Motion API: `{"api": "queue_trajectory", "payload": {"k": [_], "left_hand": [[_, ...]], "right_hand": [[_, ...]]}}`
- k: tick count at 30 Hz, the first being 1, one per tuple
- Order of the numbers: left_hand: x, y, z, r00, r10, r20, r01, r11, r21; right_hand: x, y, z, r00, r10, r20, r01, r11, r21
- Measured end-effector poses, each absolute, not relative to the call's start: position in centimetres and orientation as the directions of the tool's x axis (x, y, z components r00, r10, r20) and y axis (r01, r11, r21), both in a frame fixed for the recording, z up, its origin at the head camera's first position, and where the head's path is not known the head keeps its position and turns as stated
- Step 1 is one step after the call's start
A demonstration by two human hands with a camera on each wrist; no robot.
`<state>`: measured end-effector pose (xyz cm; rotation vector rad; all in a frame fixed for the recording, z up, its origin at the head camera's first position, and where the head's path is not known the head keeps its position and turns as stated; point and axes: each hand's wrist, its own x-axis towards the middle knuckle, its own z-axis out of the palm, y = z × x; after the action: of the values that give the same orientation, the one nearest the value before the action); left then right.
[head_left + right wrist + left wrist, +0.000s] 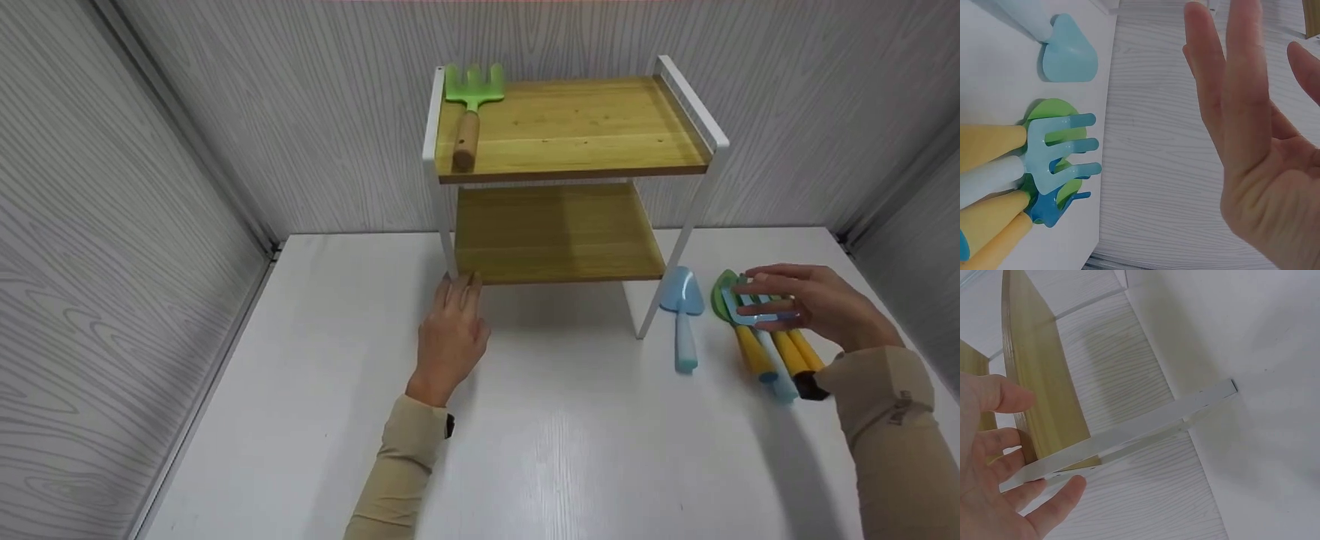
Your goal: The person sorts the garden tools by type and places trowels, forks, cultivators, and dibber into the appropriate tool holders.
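My left hand [450, 330] touches the front left corner of the lower wooden board on a two-tier shelf rack [555, 232], beside its white post [1129, 430]. Its fingers are fairly straight, with the thumb apart from them. My right hand [829, 304] hovers over a pile of toy garden tools, fingers extended and holding nothing. On the pile lies a light blue fork [1044, 152], over a green tool [1055, 109] and a darker blue one [1044, 211]. Left of them is a light blue trowel [681, 292]. A green hand fork [472, 90] with a brown handle lies on the top board.
The rack stands on a white table [555, 450], close to the grey wood-grain back wall [337, 112]. More wood-grain panels rise at left and right. Yellow handles [754, 352] of the piled tools point toward the table's front.
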<state>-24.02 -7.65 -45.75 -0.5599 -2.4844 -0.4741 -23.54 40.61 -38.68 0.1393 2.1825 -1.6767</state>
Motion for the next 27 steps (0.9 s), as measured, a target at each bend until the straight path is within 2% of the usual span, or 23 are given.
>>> {"api": "queue_trajectory", "payload": {"k": [27], "left_hand": [[-24.1, -7.6, -45.6, -0.790, 0.283, 0.544, 0.454, 0.867, 0.207]], "right_hand": [[-22.9, 44.0, -41.5, -0.892, -0.095, -0.441, 0.379, 0.373, -0.847]]}}
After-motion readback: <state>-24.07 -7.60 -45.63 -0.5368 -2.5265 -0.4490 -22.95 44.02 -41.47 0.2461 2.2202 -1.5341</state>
